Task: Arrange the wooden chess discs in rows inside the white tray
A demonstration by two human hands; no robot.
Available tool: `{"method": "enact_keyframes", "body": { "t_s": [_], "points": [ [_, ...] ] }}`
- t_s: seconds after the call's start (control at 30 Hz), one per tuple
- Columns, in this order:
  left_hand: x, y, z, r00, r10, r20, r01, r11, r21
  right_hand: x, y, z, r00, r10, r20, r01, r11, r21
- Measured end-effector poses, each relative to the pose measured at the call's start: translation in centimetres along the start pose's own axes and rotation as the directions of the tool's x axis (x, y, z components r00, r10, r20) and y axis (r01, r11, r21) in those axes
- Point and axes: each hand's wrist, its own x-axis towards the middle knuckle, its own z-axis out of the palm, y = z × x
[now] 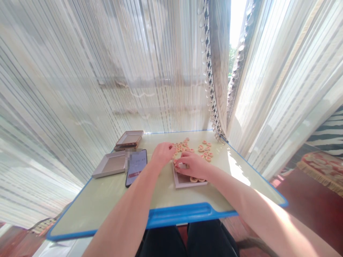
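Note:
Round wooden Chinese chess pieces [183, 146] with red markings are spread across the table. My left hand [163, 153] is at the left edge of this group, its fingers curled together; whatever they may hold is hidden. Over a shallow box tray [184, 185] nearer to me is my right hand [193, 165]. Its thumb and fingers close around a Chinese chess piece [176, 166] at the tray's left side. A few more pieces [194, 179] lie inside the tray near its front edge, partly covered by my right hand.
Left of my forearm lies a phone [137, 167] with its screen lit. Beside it is a grey box lid [107, 170], and another shallow box [131, 137] stands farther back. More pieces [205, 150] lie at the right. The pale table has a blue rim [182, 213]; curtains hang behind it.

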Motion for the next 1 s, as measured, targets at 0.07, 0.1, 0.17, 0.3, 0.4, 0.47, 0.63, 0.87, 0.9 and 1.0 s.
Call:
{"method": "enact_keyframes", "body": {
  "t_s": [0.07, 0.1, 0.17, 0.3, 0.4, 0.47, 0.63, 0.87, 0.9, 1.0],
  "points": [
    [-0.1, -0.2, 0.0, 1.000, -0.014, 0.001, 0.014, 1.000, 0.015, -0.1, 0.2, -0.4, 0.999, -0.016, -0.028, 0.016, 1.000, 0.018],
    [-0.1, -0.3, -0.1, 1.000, -0.014, -0.008, 0.014, 1.000, 0.028, -0.1, 0.5, -0.7, 0.998, -0.018, -0.067, 0.020, 0.999, 0.029],
    [-0.3, -0.4, -0.3, 0.998, -0.027, -0.060, 0.031, 0.998, 0.060, -0.2, 1.2, -1.3, 0.980, 0.014, -0.200, -0.005, 0.999, 0.044],
    [-0.5, -0.4, -0.9, 0.946, -0.156, -0.285, 0.179, 0.982, 0.058, -0.3, 3.8, -2.2, 0.854, 0.156, -0.497, -0.157, 0.987, 0.040],
    [-0.6, -0.5, -1.3, 0.908, -0.207, -0.363, 0.223, 0.975, 0.003, -0.5, 6.2, -2.2, 0.772, 0.280, -0.571, -0.337, 0.941, 0.005],
    [-0.6, -0.6, -1.4, 0.926, -0.198, -0.321, 0.209, 0.978, -0.001, -0.7, 7.6, -2.0, 0.758, 0.377, -0.532, -0.466, 0.884, -0.038],
    [-0.9, -0.3, -1.2, 0.974, -0.055, -0.221, 0.082, 0.990, 0.116, -1.3, 9.4, -1.6, 0.790, 0.502, -0.352, -0.582, 0.795, -0.170],
    [-0.9, 0.0, -0.8, 0.984, -0.174, 0.038, 0.166, 0.972, 0.167, -1.4, 9.4, -1.8, 0.717, 0.647, -0.259, -0.694, 0.695, -0.186],
    [-0.8, 0.0, -0.6, 0.981, -0.184, 0.055, 0.174, 0.972, 0.159, -1.3, 9.2, -1.7, 0.733, 0.638, -0.237, -0.678, 0.712, -0.183],
    [-0.6, -0.1, 0.0, 0.981, -0.176, 0.080, 0.164, 0.977, 0.138, -1.0, 8.3, -1.7, 0.770, 0.612, -0.181, -0.638, 0.750, -0.176]
  ]
}}
